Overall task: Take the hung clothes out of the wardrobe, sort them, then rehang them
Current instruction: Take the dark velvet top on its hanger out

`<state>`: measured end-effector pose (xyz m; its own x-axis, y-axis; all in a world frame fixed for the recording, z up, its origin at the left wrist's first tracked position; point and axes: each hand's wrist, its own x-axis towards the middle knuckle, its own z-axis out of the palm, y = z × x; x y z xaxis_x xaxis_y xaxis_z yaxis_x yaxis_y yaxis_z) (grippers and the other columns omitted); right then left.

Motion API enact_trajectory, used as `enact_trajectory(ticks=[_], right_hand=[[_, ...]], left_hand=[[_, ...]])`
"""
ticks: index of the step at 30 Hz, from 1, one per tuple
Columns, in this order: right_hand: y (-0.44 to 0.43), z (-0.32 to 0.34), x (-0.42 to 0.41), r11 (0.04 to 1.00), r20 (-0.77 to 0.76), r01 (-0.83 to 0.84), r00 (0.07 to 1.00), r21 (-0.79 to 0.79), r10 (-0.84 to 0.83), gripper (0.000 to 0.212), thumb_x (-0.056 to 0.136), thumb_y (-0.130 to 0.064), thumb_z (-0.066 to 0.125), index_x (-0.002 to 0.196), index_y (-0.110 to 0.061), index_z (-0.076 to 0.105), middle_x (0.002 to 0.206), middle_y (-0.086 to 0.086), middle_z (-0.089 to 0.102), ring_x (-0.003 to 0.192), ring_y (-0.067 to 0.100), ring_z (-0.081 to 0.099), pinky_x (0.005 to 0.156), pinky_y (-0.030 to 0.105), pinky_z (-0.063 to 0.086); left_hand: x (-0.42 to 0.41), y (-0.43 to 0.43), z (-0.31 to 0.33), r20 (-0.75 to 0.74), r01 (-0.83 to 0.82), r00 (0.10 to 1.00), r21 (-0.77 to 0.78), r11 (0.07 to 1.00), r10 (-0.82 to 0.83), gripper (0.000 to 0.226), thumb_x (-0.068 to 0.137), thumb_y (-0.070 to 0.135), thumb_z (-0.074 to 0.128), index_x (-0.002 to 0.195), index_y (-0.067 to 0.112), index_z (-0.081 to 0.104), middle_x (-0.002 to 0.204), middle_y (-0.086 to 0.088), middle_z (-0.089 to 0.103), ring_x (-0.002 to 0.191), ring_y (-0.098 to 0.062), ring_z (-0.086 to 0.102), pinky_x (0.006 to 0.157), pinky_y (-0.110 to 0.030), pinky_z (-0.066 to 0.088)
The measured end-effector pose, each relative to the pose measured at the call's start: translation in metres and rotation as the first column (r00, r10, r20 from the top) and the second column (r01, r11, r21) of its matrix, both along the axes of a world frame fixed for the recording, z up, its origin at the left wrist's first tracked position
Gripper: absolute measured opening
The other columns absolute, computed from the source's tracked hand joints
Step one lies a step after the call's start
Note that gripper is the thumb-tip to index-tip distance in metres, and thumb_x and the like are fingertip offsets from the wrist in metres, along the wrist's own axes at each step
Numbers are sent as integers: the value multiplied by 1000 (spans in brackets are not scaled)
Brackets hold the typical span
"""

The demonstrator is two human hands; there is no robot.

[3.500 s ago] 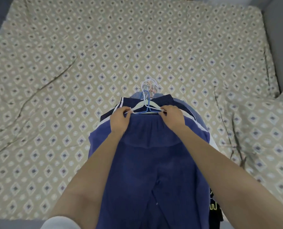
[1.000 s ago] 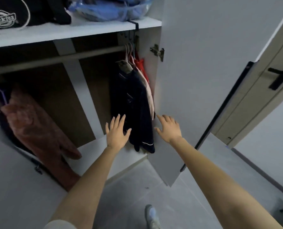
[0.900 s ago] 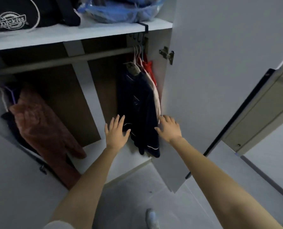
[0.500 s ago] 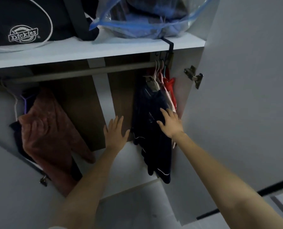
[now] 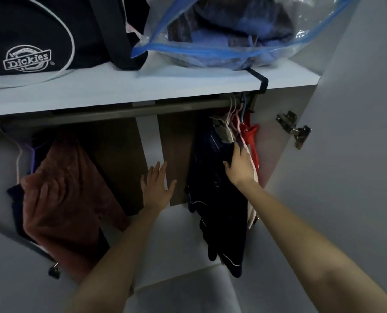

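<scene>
A dark navy garment [image 5: 215, 199] with thin white piping hangs from the rail [image 5: 125, 111] at the right end of the open wardrobe, with a pale garment [image 5: 252, 219] and a red one [image 5: 251, 136] behind it on several hangers [image 5: 234, 111]. My right hand [image 5: 240, 166] lies on the navy garment near its top, fingers reaching between it and the pale one. My left hand [image 5: 157, 188] hovers open with spread fingers left of the navy garment, holding nothing. A rust-brown garment [image 5: 66, 195] hangs at the left end.
The shelf [image 5: 143, 86] above the rail carries a black Dickies bag [image 5: 41, 35] and a clear blue-edged bag of clothes [image 5: 228, 30]. The open right door [image 5: 357, 154] with its hinge [image 5: 294, 129] stands close to my right arm. The left door [image 5: 7, 267] is at lower left.
I have turned from the bed to the wardrobe and stepped closer. My right hand rose up the navy garment toward the hangers; my left hand stayed open beside it.
</scene>
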<state>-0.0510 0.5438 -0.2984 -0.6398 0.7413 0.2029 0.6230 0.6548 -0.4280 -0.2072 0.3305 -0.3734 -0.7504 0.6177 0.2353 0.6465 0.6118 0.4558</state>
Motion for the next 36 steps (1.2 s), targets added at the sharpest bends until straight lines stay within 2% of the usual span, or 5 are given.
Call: enact_trajectory(ticks=[6, 13, 20, 32, 36], right_hand=[[16, 8, -26, 991, -31, 102, 994, -85, -105, 39, 98, -21, 55, 126, 5, 46, 126, 23, 53, 111, 39, 57, 85, 41, 47], [15, 5, -39, 963, -63, 236, 967, -127, -246, 31, 100, -25, 51, 112, 4, 57, 110, 24, 64, 100, 41, 61, 72, 36, 42], [5, 22, -45, 926, -320, 282, 879, -251, -354, 26, 97, -20, 53, 115, -5, 65, 107, 19, 69, 103, 38, 62, 82, 35, 47], [-26, 35, 4, 945, -279, 307, 903, -108, -325, 18, 94, -27, 59, 100, -12, 67, 95, 13, 71, 90, 32, 63, 65, 26, 31], [-42, 28, 37, 941, -254, 326, 906, -88, -338, 21, 93, -32, 60, 100, -14, 69, 93, 9, 72, 88, 30, 65, 69, 35, 48]], left_hand=[[-26, 12, -4, 46, 92, 994, 41, 995, -94, 67, 100, 49, 47, 157, 27, 19, 163, -1, 23, 150, -24, 18, 121, -56, 12], [-58, 16, -4, 10, 197, 980, 128, 972, -200, 63, 99, 42, 53, 154, 25, 28, 158, 0, 35, 147, -21, 28, 119, -55, 21], [-81, 23, 5, 9, 249, 967, 165, 954, -254, 61, 98, 40, 56, 153, 23, 33, 157, 2, 36, 146, -19, 29, 120, -52, 19], [-71, 54, 7, 0, 422, 903, 183, 888, -429, 63, 98, 39, 56, 154, 21, 31, 157, -1, 37, 146, -22, 30, 120, -47, 19], [-60, 70, 8, 3, 485, 867, 214, 848, -498, 63, 99, 37, 56, 154, 21, 30, 158, -3, 34, 147, -24, 28, 118, -53, 22]])
